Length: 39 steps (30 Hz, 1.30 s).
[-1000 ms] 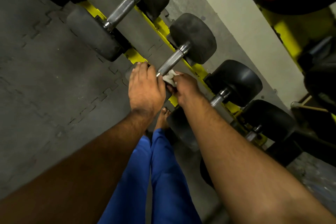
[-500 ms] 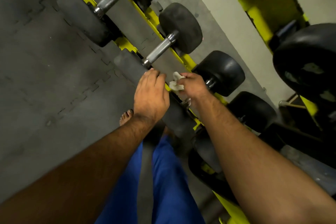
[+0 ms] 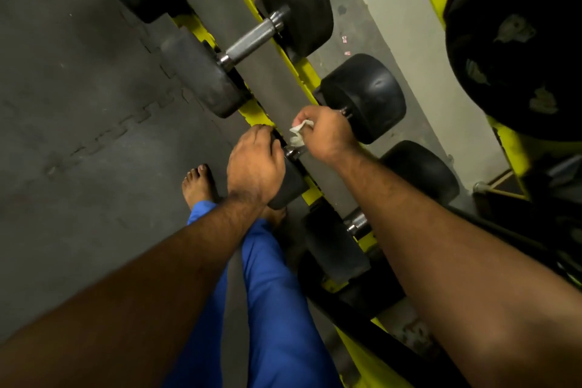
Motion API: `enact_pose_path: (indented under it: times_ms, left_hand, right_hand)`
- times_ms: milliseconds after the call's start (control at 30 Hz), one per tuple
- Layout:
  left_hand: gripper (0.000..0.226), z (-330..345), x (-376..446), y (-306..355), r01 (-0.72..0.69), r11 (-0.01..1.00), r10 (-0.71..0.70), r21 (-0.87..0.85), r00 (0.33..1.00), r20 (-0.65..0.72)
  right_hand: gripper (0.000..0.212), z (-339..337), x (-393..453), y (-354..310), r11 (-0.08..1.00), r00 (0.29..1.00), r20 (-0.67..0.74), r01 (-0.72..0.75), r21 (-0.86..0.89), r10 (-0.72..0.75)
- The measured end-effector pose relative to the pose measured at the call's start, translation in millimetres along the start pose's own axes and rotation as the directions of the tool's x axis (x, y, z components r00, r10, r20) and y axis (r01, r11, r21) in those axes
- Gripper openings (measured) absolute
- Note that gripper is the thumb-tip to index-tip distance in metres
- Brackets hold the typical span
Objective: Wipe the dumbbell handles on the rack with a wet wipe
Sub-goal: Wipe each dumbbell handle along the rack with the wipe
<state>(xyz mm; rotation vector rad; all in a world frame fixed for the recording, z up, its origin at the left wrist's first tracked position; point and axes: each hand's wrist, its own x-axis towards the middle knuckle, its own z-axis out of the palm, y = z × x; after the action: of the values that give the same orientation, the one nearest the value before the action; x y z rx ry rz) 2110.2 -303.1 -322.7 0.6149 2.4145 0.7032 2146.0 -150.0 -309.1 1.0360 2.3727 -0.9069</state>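
Note:
Black dumbbells lie in a row across a yellow rack [image 3: 310, 72]. My right hand [image 3: 326, 132] grips a crumpled white wet wipe [image 3: 299, 132] around the handle of the middle dumbbell, whose far head [image 3: 365, 98] shows beyond my knuckles. The handle itself is mostly hidden under the hand and wipe. My left hand [image 3: 255, 164] rests curled over that dumbbell's near head [image 3: 288, 183]. Farther along the rack, a dumbbell with a bare knurled steel handle [image 3: 252, 41] lies untouched.
Another dumbbell handle [image 3: 357, 224] shows just below my right forearm. Large black weight plates [image 3: 516, 50] hang at the upper right. Grey interlocking floor mats [image 3: 78, 104] spread to the left. My bare feet and blue trousers [image 3: 274, 293] stand close to the rack.
Both hands have shifted from one dumbbell to its neighbour along the rack. The right hand carried the wipe onto the new handle, and the left hand settled on its near head.

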Motion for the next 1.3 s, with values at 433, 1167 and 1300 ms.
enact_pose_path:
  times_ms: [433, 1167, 1300]
  left_hand:
    - [0.037, 31, 1, -2, 0.054, 0.992, -0.034, 0.115, 0.985, -0.169]
    - [0.044, 39, 1, -6, 0.037, 0.989, -0.004, 0.144, 0.974, -0.228]
    - [0.044, 40, 1, -6, 0.041, 0.988, -0.004, 0.147, 0.969, -0.245]
  right_hand:
    - [0.02, 41, -6, 43, 0.723, 0.767, -0.036, 0.585, -0.368, -0.64]
    - [0.049, 36, -4, 75, 0.586, 0.774, 0.034, 0.508, -0.632, -0.633]
    - [0.05, 36, -3, 78, 0.603, 0.722, 0.001, 0.579, -0.549, -0.692]
